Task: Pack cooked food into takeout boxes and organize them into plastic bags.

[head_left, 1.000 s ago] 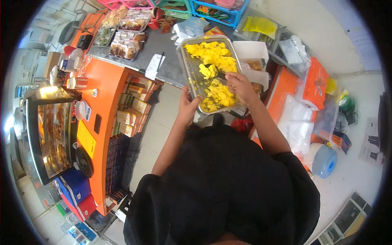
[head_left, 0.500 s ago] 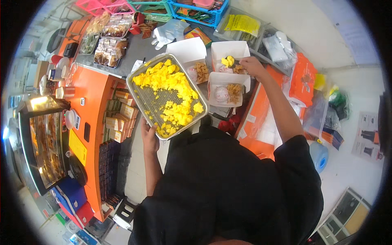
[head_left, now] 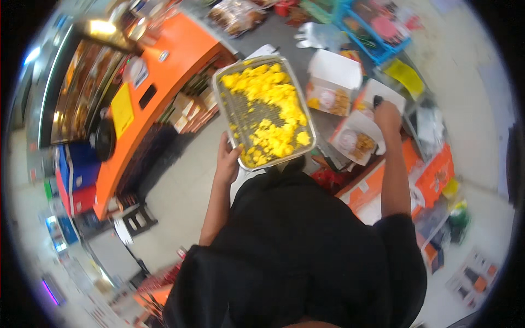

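My left hand (head_left: 227, 159) grips the lower left rim of a rectangular metal tray (head_left: 312, 131), tilted in front of me. Yellow scrambled egg (head_left: 281, 98) covers part of its bottom. My right hand (head_left: 387, 119) is closed over an open white takeaway box (head_left: 389, 94), and a dark utensil end (head_left: 378, 100) pokes out by the fingers; the hand hides most of that box's contents. Left of it, another open box (head_left: 334, 70) contains a wrapped round portion, crispy fried food and some egg. A nearer box (head_left: 358, 154) holds a wrapped round portion and fried food (head_left: 363, 146).
An orange counter (head_left: 183, 44) curves along the left, with a phone (head_left: 147, 97) and a yellow sheet (head_left: 122, 112) on it. A glass food cabinet (head_left: 82, 82) stands farther left. Clear plastic gloves (head_left: 313, 36) and blue baskets (head_left: 377, 52) lie beyond the boxes.
The view has turned, so the counter and boxes appear shifted. My right hand is still at the boxes; the egg lump seen beside its fingers is now out of sight. My left hand keeps the tray.
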